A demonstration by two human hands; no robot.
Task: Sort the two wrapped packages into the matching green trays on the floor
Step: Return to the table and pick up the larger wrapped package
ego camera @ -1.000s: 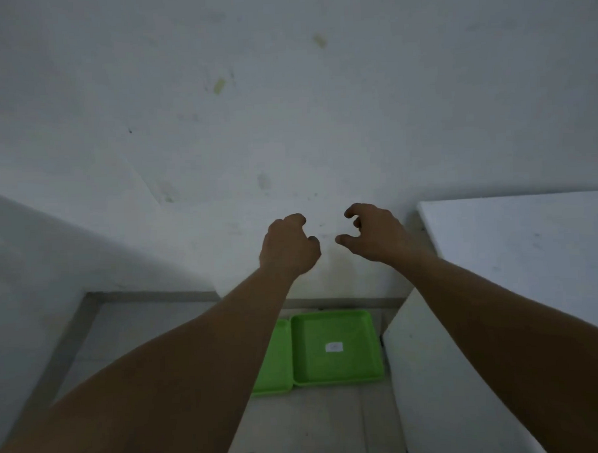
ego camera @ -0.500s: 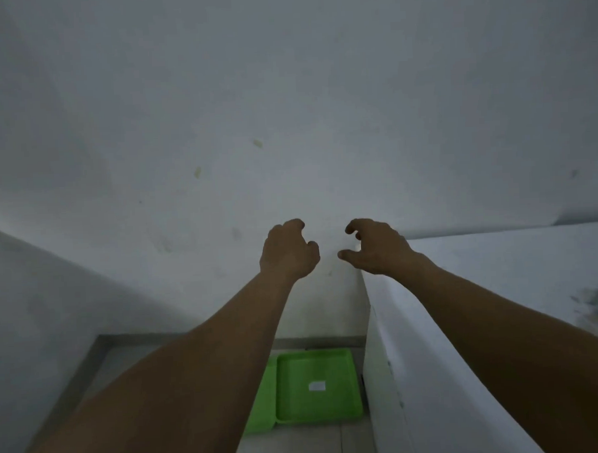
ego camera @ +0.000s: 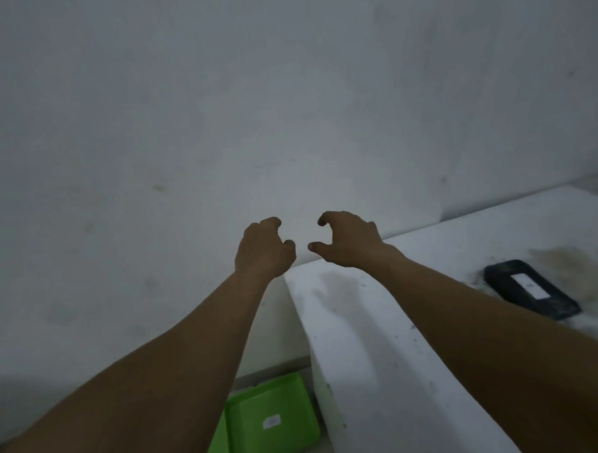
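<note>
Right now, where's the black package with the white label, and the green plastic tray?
Black package with white label [ego camera: 530, 288]: head view, on its white label.
Green plastic tray [ego camera: 264, 404]: head view, on its bare floor.

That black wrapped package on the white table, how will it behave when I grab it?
The black package lies flat and slab-like, so it probably won't roll or tip. Its wrap looks smooth, perhaps slippery. Weight and stiffness can't be judged; both hands are empty.

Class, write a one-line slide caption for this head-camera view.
Both empty hands, left and right, hover half-curled before a white table bearing a dark wrapped package; green trays wait below.
</note>
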